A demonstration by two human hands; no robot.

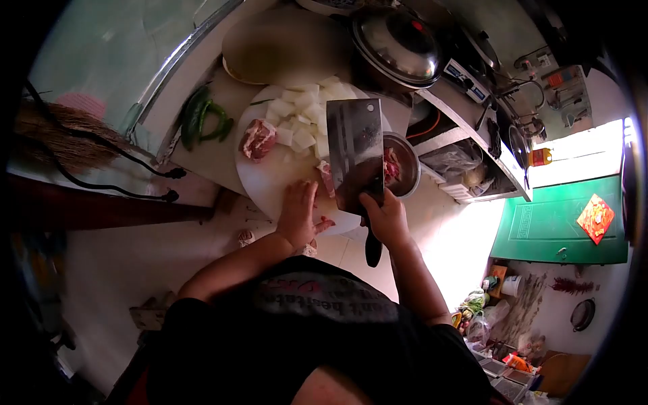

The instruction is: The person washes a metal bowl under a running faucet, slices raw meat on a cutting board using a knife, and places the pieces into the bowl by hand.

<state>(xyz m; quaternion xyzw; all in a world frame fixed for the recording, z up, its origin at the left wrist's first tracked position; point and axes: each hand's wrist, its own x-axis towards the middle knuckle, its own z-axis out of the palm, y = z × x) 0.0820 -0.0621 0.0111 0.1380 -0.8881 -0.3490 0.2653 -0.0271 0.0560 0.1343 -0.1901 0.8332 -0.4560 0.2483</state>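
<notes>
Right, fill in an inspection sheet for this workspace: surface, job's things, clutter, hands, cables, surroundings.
Surface: round white cutting board, with food pieces on it.
Job's things: broad rectangular metal cleaver; heap of pale, translucent-white cut chunks; pinkish-red raw meat lump; round metal bowl containing red meat.
Clutter: long green peppers left of the board; large pot with domed, shiny metal lid beyond it.
Hands: left hand spread at the board's near edge; right hand gripping the cleaver's black handle.
Cables: two black cables, ends near the counter's left side.
Surroundings: green door bearing a red-and-gold diamond decoration; brown straw broom at left.
</notes>
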